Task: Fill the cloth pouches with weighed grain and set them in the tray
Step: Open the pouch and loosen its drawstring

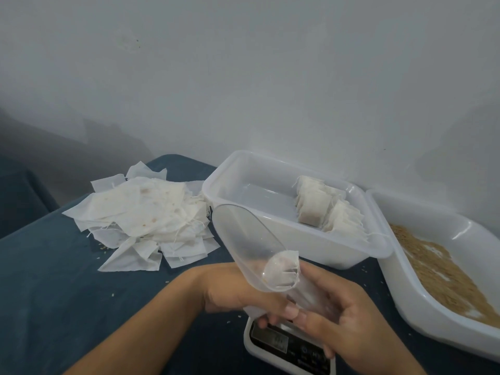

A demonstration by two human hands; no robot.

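Both hands meet over the scale (290, 345): left hand (238, 289) curls its fingers round the narrow end of a clear scoop (243, 239), while right hand (349, 318) wraps a cloth pouch (284, 272) whose open mouth is pulled over the scoop's spout. Scoop tilts up and away toward the tray (270, 239), which holds a row of filled pouches (324, 209) standing at its right side. Grain (438, 269) lies in a white tub (422, 301) just right of the tray. Empty pouches (146, 212) sit heaped on the blue table (54, 266), left of the tray

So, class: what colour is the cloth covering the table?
Dark blue cloth, shown best in the head view.
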